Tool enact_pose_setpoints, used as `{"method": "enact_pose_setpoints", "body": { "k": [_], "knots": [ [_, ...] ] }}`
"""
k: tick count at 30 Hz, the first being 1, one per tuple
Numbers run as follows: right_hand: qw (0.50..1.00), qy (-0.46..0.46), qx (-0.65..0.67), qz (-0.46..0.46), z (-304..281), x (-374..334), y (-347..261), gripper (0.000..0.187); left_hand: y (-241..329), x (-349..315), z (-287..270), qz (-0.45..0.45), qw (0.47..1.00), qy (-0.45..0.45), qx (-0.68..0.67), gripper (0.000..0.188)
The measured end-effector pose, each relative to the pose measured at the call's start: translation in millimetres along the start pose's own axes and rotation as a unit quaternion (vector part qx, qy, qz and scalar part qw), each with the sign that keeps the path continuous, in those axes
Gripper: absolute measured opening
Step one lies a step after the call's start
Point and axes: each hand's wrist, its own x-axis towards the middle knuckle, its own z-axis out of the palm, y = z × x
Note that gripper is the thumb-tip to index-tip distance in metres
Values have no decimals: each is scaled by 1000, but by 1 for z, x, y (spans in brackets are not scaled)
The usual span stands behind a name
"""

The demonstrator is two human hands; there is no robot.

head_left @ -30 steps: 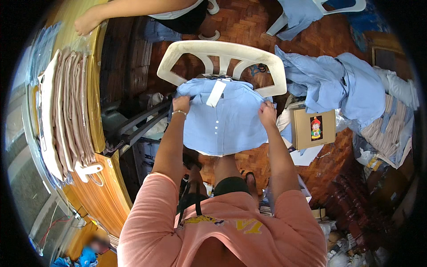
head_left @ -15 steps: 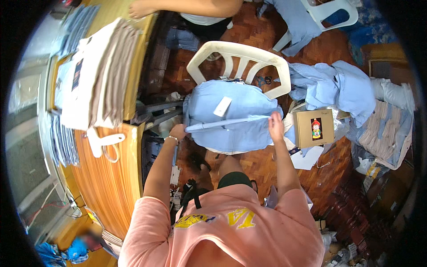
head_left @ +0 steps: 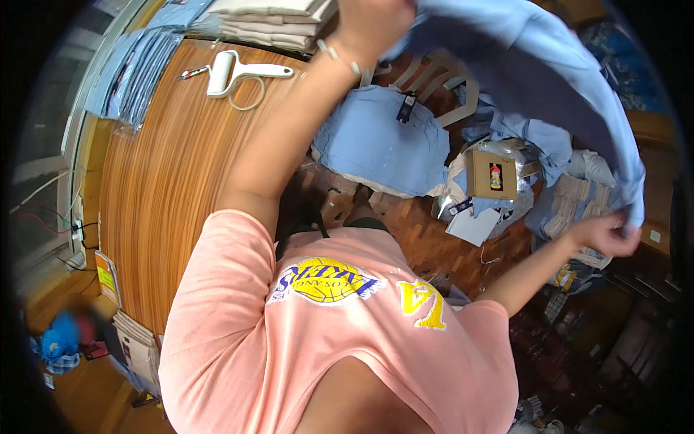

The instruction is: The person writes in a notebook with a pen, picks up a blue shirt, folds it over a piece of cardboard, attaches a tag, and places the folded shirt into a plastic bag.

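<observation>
A light blue garment (head_left: pixel 571 79) is spread in the air between my hands, arching across the upper right and smeared by motion. My left hand (head_left: pixel 376 29), high up by the top edge, grips one end of it. At the far right, my right hand (head_left: pixel 607 235) is closed on the hanging other end. Below lies another light blue garment (head_left: pixel 387 141) with a dark tag (head_left: pixel 406 107), flat on the white plastic chair (head_left: pixel 463 107). The raised cloth covers part of the chair back.
On the wooden table (head_left: pixel 166 181) at left lie a white lint roller (head_left: pixel 267 71), folded blue garments in plastic (head_left: pixel 134 76) and a stack of beige garments (head_left: pixel 267 27). Right of the chair are a cardboard box (head_left: pixel 478 173), white paper (head_left: pixel 473 226) and bagged clothes (head_left: pixel 571 195).
Both hands have lifted the top blue garment off the chair and drawn it apart, up and to the right. Another blue garment now shows beneath. The view has shifted too.
</observation>
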Motion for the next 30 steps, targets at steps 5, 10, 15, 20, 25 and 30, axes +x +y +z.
{"method": "enact_pose_setpoints", "body": {
  "k": [5,10,15,20,25,30],
  "knots": [
    [474,-805,-87,345,-41,-301,10,12,-21,-261,47,-99,919,-380,-18,22],
    [594,-714,-50,367,-137,-410,-21,18,6,-337,-43,-334,786,-517,56,22],
    [738,-587,38,331,-118,-352,-54,24,-62,-364,-108,-91,771,-629,-29,20],
    [817,-488,-79,296,-101,-290,-42,33,-43,-311,-147,-80,856,-508,-57,13],
    [807,-269,112,514,-36,-198,-23,25,-10,-224,-213,-139,918,-336,-157,9],
    [725,-270,401,491,37,-65,-70,24,9,-163,-298,-240,918,-218,-227,16]
  ]
}}
